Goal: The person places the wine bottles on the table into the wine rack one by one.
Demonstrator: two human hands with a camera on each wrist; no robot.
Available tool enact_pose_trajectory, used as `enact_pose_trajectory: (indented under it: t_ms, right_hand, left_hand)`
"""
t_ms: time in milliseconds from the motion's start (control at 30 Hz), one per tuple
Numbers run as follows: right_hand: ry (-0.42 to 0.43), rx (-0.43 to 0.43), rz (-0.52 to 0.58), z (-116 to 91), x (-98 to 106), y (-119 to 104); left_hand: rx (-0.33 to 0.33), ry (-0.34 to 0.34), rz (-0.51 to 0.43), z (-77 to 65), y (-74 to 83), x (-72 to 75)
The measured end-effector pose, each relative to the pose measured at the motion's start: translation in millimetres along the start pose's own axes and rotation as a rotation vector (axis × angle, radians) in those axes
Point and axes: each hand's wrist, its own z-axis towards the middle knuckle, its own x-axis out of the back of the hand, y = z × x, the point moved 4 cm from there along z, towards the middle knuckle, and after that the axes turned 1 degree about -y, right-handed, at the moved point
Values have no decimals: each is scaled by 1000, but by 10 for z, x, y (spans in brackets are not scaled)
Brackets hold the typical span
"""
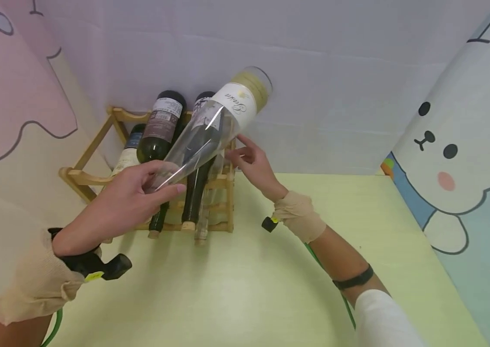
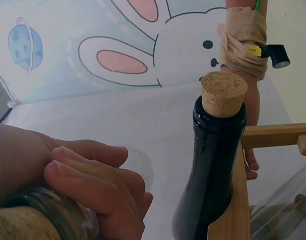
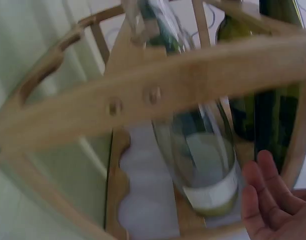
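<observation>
My left hand [image 1: 129,200] grips the neck of a clear glass wine bottle [image 1: 238,103] with a white and yellow label. This bottle slants above a wooden wine rack [image 1: 84,178], its base up and away from me. The left wrist view shows its cork [image 2: 23,225] beside the curled fingers. At the rack's right side is my right hand [image 1: 258,166], fingers relaxed; whether they touch the wood I cannot tell. Two dark bottles [image 1: 162,125] [image 1: 194,193] lie on the upper tier, necks towards me.
Lower in the rack lie a bottle with a blue and cream label [image 1: 129,154] and another clear bottle [image 3: 207,175]. The rack stands on a pale yellow-green table [image 1: 227,289] against a white cloth backdrop [image 1: 327,111]. Green cables run along both arms.
</observation>
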Motion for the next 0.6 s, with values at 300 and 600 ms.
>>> enact_pose_trajectory:
  t_ms: [300,600]
  right_hand:
    - [45,29,59,-19,-144,-10]
    - [16,37,98,-26,-154,-1]
  left_hand:
    - [21,30,-52,-72,-155,108]
    - [36,102,-177,-256,-382,218]
